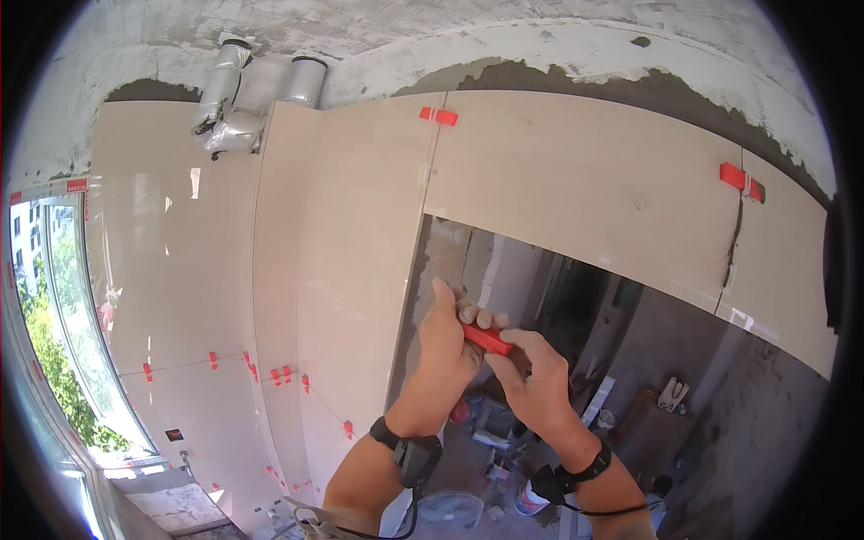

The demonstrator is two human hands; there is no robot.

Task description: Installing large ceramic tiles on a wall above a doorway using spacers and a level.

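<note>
Both hands are raised together in front of a doorway opening in a beige tiled wall (360, 207). My left hand (445, 337) is closed around a red plastic tile-levelling wedge (486, 338), its thumb pointing up. My right hand (538, 369) pinches the other end of that wedge between thumb and fingers. Whether it is one wedge or several stacked together, I cannot tell. On the wall, a red wedge (438, 116) sits across the tile joint above the opening's left side. Another red wedge (742, 182) straddles the joint at the upper right.
Several red wedges (306, 383) line the lower tile joints at left. Silver ducts (220, 99) come through near the ceiling. An open window (72, 315) is at far left. Beyond the doorway are a bucket (531, 498), a round basin (450, 508) and a brown cabinet (648, 423).
</note>
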